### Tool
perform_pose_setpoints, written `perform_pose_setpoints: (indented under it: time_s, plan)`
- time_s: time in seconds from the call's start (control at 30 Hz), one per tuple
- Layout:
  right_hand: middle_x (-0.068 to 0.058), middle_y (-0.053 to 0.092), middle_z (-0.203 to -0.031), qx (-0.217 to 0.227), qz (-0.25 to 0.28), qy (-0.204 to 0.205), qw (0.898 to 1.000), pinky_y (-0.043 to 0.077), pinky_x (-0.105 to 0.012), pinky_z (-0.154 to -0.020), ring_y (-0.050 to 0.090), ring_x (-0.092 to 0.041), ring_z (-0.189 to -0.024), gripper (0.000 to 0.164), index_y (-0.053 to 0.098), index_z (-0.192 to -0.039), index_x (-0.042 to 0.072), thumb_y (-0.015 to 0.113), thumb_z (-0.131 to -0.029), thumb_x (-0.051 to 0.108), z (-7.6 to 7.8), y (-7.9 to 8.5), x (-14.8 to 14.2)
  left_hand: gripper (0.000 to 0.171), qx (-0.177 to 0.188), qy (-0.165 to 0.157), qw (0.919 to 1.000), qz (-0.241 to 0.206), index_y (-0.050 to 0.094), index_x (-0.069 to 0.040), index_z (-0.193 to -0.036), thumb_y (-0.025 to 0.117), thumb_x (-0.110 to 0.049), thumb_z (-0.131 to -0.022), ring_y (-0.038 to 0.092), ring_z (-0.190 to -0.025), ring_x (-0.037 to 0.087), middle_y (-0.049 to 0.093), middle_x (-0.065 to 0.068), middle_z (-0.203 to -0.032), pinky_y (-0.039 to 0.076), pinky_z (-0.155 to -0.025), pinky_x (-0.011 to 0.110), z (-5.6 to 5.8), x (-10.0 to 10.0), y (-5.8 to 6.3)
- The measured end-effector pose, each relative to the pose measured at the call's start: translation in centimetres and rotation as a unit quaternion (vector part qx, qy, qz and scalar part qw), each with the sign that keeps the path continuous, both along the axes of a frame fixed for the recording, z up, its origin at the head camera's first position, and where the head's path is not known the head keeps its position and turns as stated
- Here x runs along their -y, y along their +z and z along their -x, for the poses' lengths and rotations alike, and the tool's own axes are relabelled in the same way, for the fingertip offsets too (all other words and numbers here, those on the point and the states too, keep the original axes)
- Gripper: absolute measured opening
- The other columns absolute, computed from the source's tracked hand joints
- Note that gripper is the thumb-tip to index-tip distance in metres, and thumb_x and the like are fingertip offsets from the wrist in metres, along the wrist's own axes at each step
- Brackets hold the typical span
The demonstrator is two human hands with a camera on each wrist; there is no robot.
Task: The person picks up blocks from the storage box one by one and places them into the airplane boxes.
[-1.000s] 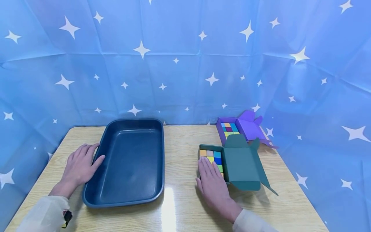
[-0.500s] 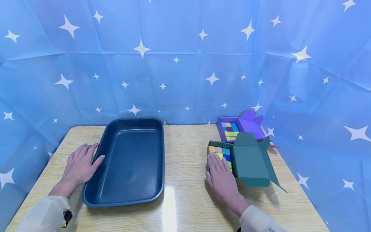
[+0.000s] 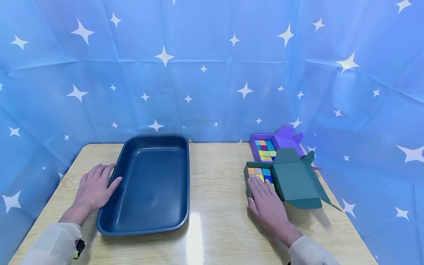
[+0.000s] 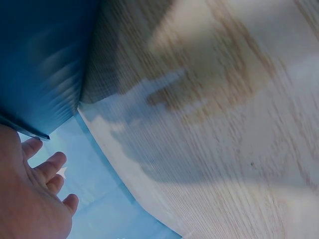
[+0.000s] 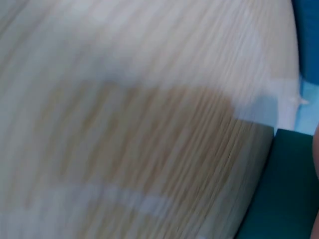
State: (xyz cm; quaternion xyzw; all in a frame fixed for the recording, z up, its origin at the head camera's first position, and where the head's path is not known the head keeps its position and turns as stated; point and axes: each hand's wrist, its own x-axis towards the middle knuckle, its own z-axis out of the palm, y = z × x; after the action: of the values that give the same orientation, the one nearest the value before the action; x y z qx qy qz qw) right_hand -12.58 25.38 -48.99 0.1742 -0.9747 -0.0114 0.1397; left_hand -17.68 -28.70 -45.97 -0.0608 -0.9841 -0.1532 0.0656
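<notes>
My left hand (image 3: 94, 189) rests at the left rim of a dark blue rectangular tray (image 3: 152, 184), thumb over the edge. In the left wrist view, the fingers of this hand (image 4: 32, 194) are loosely bent beside the tray's outer wall (image 4: 45, 64). On the right, my right hand (image 3: 269, 209) lies with extended fingers over a green cardboard box (image 3: 296, 180). Its lid is folded out to the right. Coloured cubes (image 3: 266, 172) fill the box, partly hidden under the fingers. The right wrist view shows the box's green side (image 5: 286, 184) and only a sliver of the hand.
Behind the green box stands a purple box (image 3: 289, 145) with its lid folded out, holding several coloured cubes (image 3: 265, 149). The wooden table (image 3: 218, 206) runs between tray and boxes. A blue star-patterned cloth (image 3: 198, 92) hangs behind it.
My right hand and the green box have moved together to the right and slightly away from me, with the cubes inside. My left hand and the tray have stayed in place.
</notes>
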Motion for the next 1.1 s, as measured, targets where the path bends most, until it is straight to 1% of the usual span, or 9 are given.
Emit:
perform_pose_setpoints:
  time_s: [0.2, 0.53, 0.7, 0.87, 0.93, 1.1]
  plan:
    - [-0.007, 0.032, -0.16, -0.001, -0.012, 0.018, 1.0, 0.018, -0.046, -0.123, 0.031, -0.026, -0.148, 0.066, 0.033, -0.152, 0.01, 0.053, -0.095, 0.037, 0.0, 0.0, -1.9, 0.062, 0.0, 0.0, 1.0, -0.002, 0.036, -0.001, -0.144, 0.04, -0.046, -0.102, 0.025, -0.134, 0.052, 0.035, 0.033, -0.144, 0.02, -0.104, 0.072, 0.0, 0.0, -0.1]
    - [-0.007, 0.036, -0.158, -0.02, -0.007, 0.036, 0.999, 0.019, -0.047, -0.122, 0.036, -0.028, -0.145, 0.067, 0.035, -0.152, 0.011, 0.055, -0.093, 0.035, 0.2, -0.3, -4.5, 0.063, -0.002, 0.0, 1.0, -0.002, 0.036, -0.001, -0.144, 0.039, -0.048, -0.102, 0.025, -0.135, 0.051, 0.035, 0.033, -0.145, 0.02, -0.105, 0.072, 0.1, 0.1, -0.1]
    - [-0.006, 0.036, -0.158, -0.017, -0.009, 0.038, 0.999, 0.021, -0.048, -0.121, 0.036, -0.028, -0.145, 0.067, 0.034, -0.152, 0.011, 0.055, -0.093, 0.034, 0.3, -0.2, -5.5, 0.064, 0.003, 0.003, 1.0, -0.002, 0.036, -0.001, -0.145, 0.039, -0.048, -0.102, 0.025, -0.135, 0.051, 0.035, 0.033, -0.145, 0.019, -0.105, 0.072, 0.2, 0.0, -0.2]
    - [-0.007, 0.035, -0.158, -0.012, -0.015, 0.034, 0.999, 0.019, -0.046, -0.123, 0.036, -0.029, -0.145, 0.068, 0.033, -0.153, 0.012, 0.055, -0.093, 0.034, 0.3, -0.2, -6.2, 0.064, 0.008, 0.006, 0.9999, 0.001, 0.035, -0.001, -0.145, 0.039, -0.048, -0.102, 0.024, -0.136, 0.051, 0.034, 0.032, -0.146, 0.019, -0.106, 0.072, 0.2, -0.2, 0.0]
    - [-0.007, 0.036, -0.158, -0.016, -0.015, 0.036, 0.999, 0.018, -0.045, -0.123, 0.037, -0.03, -0.144, 0.068, 0.033, -0.152, 0.011, 0.055, -0.093, 0.034, 0.3, -0.3, -6.5, 0.063, 0.007, 0.004, 1.0, 0.003, 0.035, -0.001, -0.145, 0.039, -0.048, -0.102, 0.024, -0.136, 0.051, 0.034, 0.032, -0.146, 0.02, -0.106, 0.072, 0.1, -0.2, 0.0]
    - [-0.009, 0.039, -0.156, -0.031, -0.012, 0.048, 0.998, 0.02, -0.045, -0.122, 0.039, -0.029, -0.143, 0.067, 0.036, -0.151, 0.01, 0.056, -0.091, 0.031, 0.3, -0.4, -7.2, 0.061, 0.002, 0.0, 1.0, 0.003, 0.036, -0.002, -0.144, 0.039, -0.046, -0.102, 0.025, -0.136, 0.05, 0.036, 0.031, -0.146, 0.021, -0.105, 0.071, 0.0, -0.1, 0.1]
